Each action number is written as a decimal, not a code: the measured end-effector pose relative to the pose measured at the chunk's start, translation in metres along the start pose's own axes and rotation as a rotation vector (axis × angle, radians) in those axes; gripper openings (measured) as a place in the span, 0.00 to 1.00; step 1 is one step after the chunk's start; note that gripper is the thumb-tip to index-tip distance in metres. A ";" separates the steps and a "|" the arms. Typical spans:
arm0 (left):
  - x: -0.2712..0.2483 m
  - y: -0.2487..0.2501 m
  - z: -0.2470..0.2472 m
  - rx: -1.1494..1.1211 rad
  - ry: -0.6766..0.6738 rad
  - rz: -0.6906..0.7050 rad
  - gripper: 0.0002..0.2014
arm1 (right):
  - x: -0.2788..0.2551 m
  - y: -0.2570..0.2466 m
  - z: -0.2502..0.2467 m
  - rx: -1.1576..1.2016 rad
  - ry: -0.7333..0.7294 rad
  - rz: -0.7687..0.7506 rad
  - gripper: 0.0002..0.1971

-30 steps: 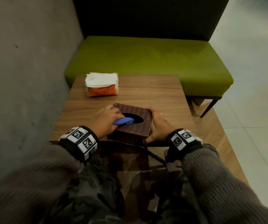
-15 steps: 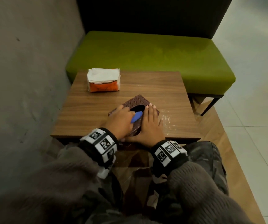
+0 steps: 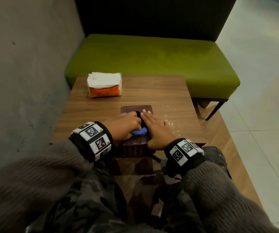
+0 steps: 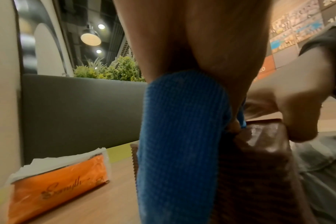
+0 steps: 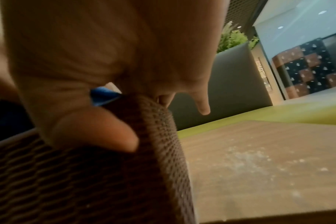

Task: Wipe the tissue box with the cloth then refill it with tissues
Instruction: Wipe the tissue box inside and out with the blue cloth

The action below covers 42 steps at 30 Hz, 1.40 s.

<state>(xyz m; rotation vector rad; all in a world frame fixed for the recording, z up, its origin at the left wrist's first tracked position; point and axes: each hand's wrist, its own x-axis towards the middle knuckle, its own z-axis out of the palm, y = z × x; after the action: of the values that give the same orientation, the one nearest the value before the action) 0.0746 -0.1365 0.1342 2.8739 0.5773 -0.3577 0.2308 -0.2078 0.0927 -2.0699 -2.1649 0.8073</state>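
Observation:
A brown woven tissue box (image 3: 135, 109) stands at the near edge of the wooden table (image 3: 152, 91), its long side pointing away from me. My left hand (image 3: 127, 124) grips a rolled blue cloth (image 3: 139, 132) against the near part of the box top. The left wrist view shows the cloth (image 4: 178, 136) hanging down beside the box (image 4: 255, 174). My right hand (image 3: 153, 125) lies flat on the top with straight fingers, and in the right wrist view its thumb rests on the box's side (image 5: 86, 181). An orange tissue pack (image 3: 104, 85) with white tissues lies at the far left.
White dust (image 3: 170, 121) speckles the table right of the box. A green bench (image 3: 152, 59) with a dark backrest stands behind the table. A grey wall (image 3: 26, 81) runs close along the left. Tiled floor lies to the right.
The box has been turned so its long side points away from me. My right hand went from its right end onto its top. The cloth slid to the near end.

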 end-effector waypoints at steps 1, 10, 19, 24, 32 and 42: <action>0.000 0.000 0.002 0.004 0.001 0.014 0.13 | 0.000 0.003 -0.001 0.032 -0.001 -0.016 0.51; 0.009 0.008 0.020 -0.171 0.150 -0.140 0.13 | -0.008 0.002 -0.005 0.039 0.045 0.010 0.46; 0.010 0.020 0.032 -0.133 0.304 -0.188 0.15 | -0.002 -0.001 0.018 0.268 0.185 0.141 0.68; -0.007 -0.039 0.022 -0.027 0.275 -0.036 0.21 | -0.001 0.012 0.013 0.212 0.170 0.084 0.67; 0.023 0.028 0.033 -0.148 0.335 -0.355 0.13 | 0.005 0.011 0.016 0.270 0.246 0.119 0.65; -0.006 -0.034 0.045 -0.166 0.459 -0.094 0.21 | -0.004 0.015 0.015 0.261 0.237 0.090 0.66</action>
<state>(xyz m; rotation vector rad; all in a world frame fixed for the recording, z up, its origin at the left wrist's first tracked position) 0.0463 -0.1178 0.0886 2.7730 0.7744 0.3354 0.2393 -0.2168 0.0752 -2.0251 -1.7564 0.7603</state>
